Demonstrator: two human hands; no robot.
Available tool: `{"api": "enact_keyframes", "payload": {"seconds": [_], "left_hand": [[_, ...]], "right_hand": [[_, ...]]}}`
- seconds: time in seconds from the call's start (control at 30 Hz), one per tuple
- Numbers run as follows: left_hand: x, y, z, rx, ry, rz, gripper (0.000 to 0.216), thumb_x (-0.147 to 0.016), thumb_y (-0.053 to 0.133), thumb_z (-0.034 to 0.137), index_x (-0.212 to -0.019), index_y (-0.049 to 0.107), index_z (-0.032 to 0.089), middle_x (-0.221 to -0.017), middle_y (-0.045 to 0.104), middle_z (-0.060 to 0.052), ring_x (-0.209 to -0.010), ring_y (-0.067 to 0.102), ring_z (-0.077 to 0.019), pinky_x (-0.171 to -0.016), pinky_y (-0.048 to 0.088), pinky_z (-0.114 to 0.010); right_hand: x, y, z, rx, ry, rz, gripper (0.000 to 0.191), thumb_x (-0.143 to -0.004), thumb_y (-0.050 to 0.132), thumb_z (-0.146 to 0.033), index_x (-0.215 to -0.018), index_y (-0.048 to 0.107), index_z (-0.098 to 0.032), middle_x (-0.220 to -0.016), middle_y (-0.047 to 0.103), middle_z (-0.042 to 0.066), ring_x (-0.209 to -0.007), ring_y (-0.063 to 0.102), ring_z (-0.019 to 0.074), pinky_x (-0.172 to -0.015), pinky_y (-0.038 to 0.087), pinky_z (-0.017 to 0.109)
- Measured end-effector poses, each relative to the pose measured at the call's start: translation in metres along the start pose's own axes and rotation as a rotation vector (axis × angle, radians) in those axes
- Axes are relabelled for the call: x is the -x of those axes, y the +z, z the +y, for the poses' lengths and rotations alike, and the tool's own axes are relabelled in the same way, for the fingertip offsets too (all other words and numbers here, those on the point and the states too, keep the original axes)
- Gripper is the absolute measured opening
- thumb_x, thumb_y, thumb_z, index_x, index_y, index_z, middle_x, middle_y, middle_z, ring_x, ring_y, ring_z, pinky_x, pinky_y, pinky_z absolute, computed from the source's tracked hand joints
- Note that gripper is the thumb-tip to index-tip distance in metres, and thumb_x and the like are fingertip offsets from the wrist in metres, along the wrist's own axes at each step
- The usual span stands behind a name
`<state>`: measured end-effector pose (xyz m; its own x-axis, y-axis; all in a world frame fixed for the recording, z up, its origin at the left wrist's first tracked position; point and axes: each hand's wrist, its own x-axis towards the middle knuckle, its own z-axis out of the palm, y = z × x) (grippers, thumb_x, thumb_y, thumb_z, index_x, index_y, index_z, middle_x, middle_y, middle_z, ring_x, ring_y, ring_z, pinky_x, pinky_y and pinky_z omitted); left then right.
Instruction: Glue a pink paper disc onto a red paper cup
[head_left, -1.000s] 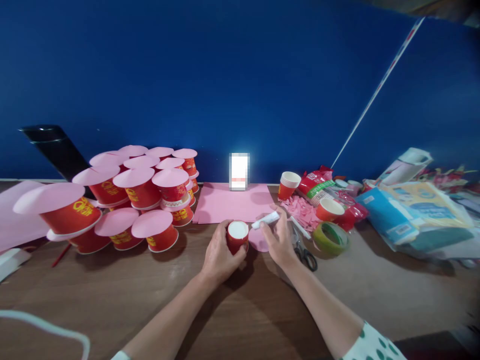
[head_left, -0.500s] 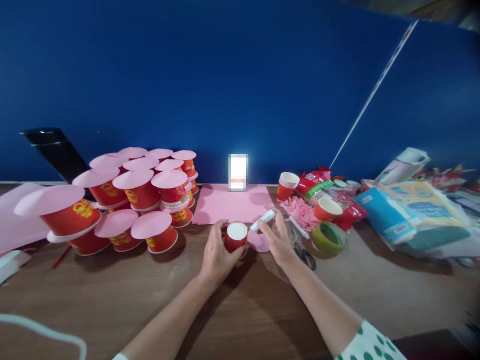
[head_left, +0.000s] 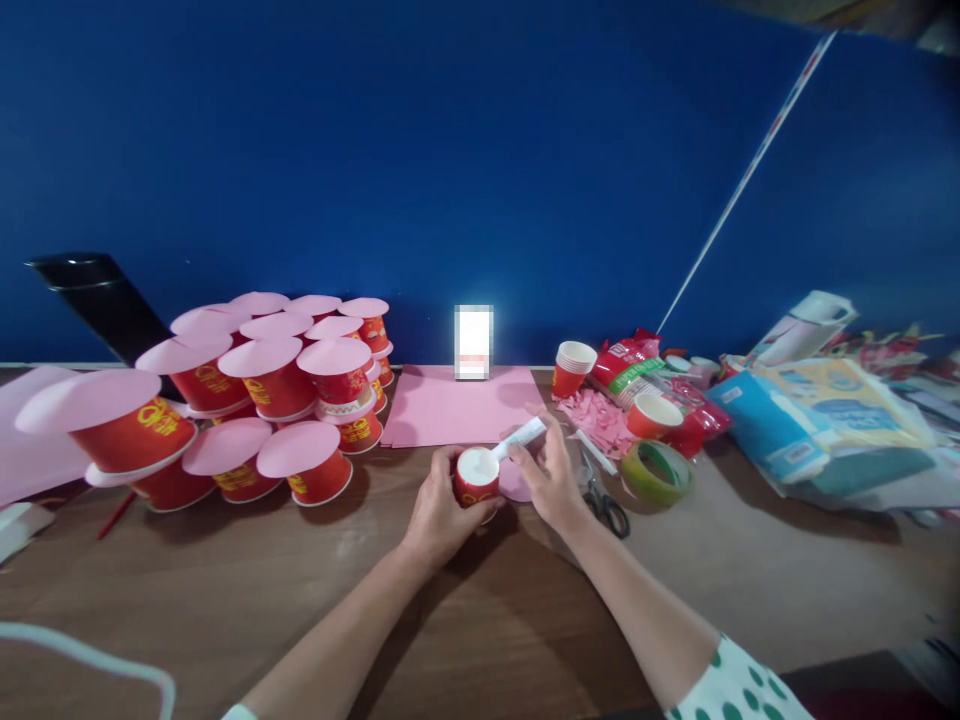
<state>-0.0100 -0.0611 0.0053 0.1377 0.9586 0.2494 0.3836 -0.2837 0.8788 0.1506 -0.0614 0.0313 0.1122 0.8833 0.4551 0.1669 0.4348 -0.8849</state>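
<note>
My left hand (head_left: 442,505) is wrapped around a small red paper cup (head_left: 478,492) with yellow print, its white round end facing up. Between the fingers of my right hand (head_left: 553,480) is a white glue stick (head_left: 523,438), tilted so its tip meets the edge of that white end. A pink paper disc (head_left: 516,482) lies on the table just right of the cup, partly hidden by my right hand.
Stacked red cups topped with pink discs (head_left: 300,450) crowd the left. Pink sheets (head_left: 465,410) lie ahead beneath a bright, pixelated screen (head_left: 474,342). Rightward are scissors (head_left: 616,517), green tape (head_left: 658,473), pink scraps (head_left: 598,422), cups (head_left: 575,368) and a blue package (head_left: 757,420).
The glue stick's tip has come down and left from beside the cup onto the edge of its white end. The cup has shifted slightly right, still in my left hand.
</note>
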Motion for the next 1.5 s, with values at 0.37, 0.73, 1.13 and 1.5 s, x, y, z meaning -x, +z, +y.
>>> {"api": "enact_keyframes", "payload": {"seconds": [0.37,0.73,1.13,1.5], "left_hand": [[0.002,0.000,0.006,-0.020,0.031,0.035,0.050,-0.065,0.071,0.032,-0.107,0.045,0.020,-0.096,0.065,-0.004,-0.085,0.064,-0.0192,-0.076,0.051,-0.032],[-0.001,-0.005,0.008,0.005,0.078,0.015,0.046,-0.067,0.067,0.027,-0.110,0.050,0.019,-0.102,0.064,-0.006,-0.093,0.063,-0.0203,-0.084,0.050,-0.035],[-0.001,-0.004,0.002,0.031,0.131,0.039,0.054,-0.069,0.065,0.027,-0.119,0.048,0.017,-0.116,0.059,-0.010,-0.107,0.059,-0.0225,-0.096,0.046,-0.039],[-0.002,-0.001,-0.005,0.038,0.161,0.060,0.052,-0.066,0.069,0.025,-0.114,0.051,0.018,-0.110,0.060,-0.008,-0.101,0.059,-0.0226,-0.091,0.047,-0.038]], "right_hand": [[-0.003,-0.007,-0.007,0.029,-0.032,-0.120,0.045,-0.086,0.053,-0.024,-0.129,0.038,-0.021,-0.093,0.065,0.005,-0.080,0.063,0.0169,-0.074,0.053,0.031],[-0.010,-0.013,0.006,-0.021,-0.005,0.121,0.034,-0.082,0.056,-0.029,-0.113,0.044,-0.022,-0.086,0.061,0.003,-0.072,0.061,0.0162,-0.064,0.053,0.030],[-0.028,-0.054,0.037,0.847,0.077,0.111,0.014,-0.074,0.064,-0.028,-0.070,0.053,-0.020,-0.067,0.060,0.003,-0.067,0.057,0.0214,-0.060,0.039,0.030],[-0.004,-0.034,0.001,0.905,-0.285,-0.081,0.011,-0.087,0.054,-0.021,-0.092,0.063,-0.019,-0.100,0.065,0.010,-0.100,0.055,0.0255,-0.090,0.042,0.039]]}}
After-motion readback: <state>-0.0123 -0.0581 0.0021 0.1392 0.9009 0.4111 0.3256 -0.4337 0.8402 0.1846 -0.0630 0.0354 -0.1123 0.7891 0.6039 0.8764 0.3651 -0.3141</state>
